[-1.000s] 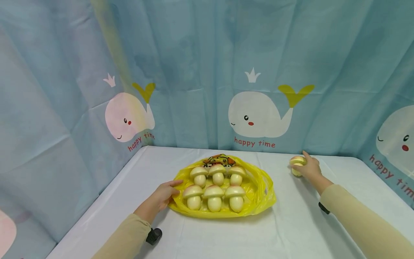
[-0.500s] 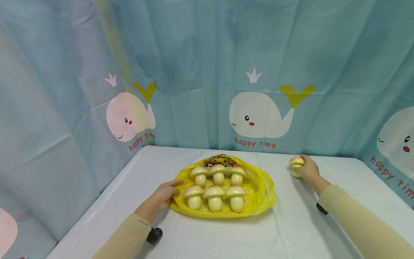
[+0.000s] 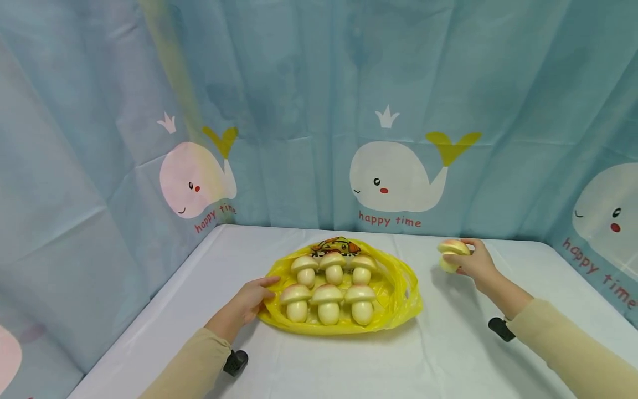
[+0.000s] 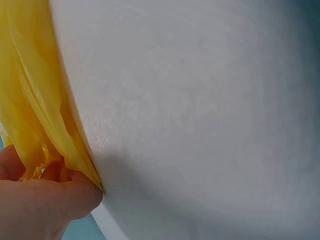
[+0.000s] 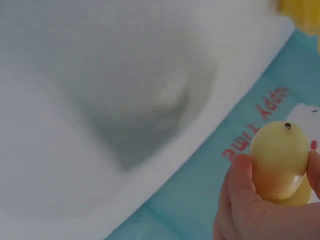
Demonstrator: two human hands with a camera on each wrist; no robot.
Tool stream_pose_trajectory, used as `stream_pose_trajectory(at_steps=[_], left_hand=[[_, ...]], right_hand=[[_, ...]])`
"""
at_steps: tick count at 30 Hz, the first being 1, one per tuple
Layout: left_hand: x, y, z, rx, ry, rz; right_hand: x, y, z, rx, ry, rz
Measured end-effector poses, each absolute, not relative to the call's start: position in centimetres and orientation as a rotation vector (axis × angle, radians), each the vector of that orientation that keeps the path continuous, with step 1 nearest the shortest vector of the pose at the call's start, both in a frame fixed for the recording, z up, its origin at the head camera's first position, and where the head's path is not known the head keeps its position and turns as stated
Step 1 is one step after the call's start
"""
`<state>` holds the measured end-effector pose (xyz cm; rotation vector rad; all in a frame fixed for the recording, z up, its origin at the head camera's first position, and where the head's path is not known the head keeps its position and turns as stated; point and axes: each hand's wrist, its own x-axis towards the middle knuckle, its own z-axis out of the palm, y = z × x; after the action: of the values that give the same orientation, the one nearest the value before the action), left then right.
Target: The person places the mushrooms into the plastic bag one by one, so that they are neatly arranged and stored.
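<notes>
A yellow plastic bag (image 3: 389, 317) lies spread on the table with its mouth wide, and several toy mushrooms (image 3: 328, 305) stand in two rows on it. At the bag's left edge my left hand (image 3: 247, 302) pinches the plastic; the left wrist view shows thumb and fingers (image 4: 80, 192) on the gathered film. Off to the right, my right hand (image 3: 479, 263) holds another toy mushroom (image 3: 452, 248), pale with a pinkish cap, raised over the table. In the right wrist view fingers and thumb grip that mushroom (image 5: 278, 155) from both sides.
A white cloth covers the table (image 3: 349, 366). Behind it hangs a blue curtain (image 3: 299, 111) with whale prints, close against the table's back edge. A dark camera (image 3: 236, 363) is strapped at the left wrist, another (image 3: 500, 329) at the right.
My right hand has lifted the mushroom off the table and shifted it slightly left. My left hand and the bag stay about where they were.
</notes>
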<state>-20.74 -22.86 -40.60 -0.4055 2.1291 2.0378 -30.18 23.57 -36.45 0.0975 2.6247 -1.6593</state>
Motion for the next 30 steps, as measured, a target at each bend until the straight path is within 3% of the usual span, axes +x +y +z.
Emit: stream_pose_trajectory(at_steps=[10,30], left_hand=[[-20.8,-23.1,-40.9,-0.427,2.124,2.033],[-20.8,-22.9,-40.5,-0.389,2.134,2.031]], right_hand=[[-26.8,22.0,-34.2,-0.066,2.489,-1.766],[-23.5,20.6,-32.3,-0.177,2.535,-1.657]])
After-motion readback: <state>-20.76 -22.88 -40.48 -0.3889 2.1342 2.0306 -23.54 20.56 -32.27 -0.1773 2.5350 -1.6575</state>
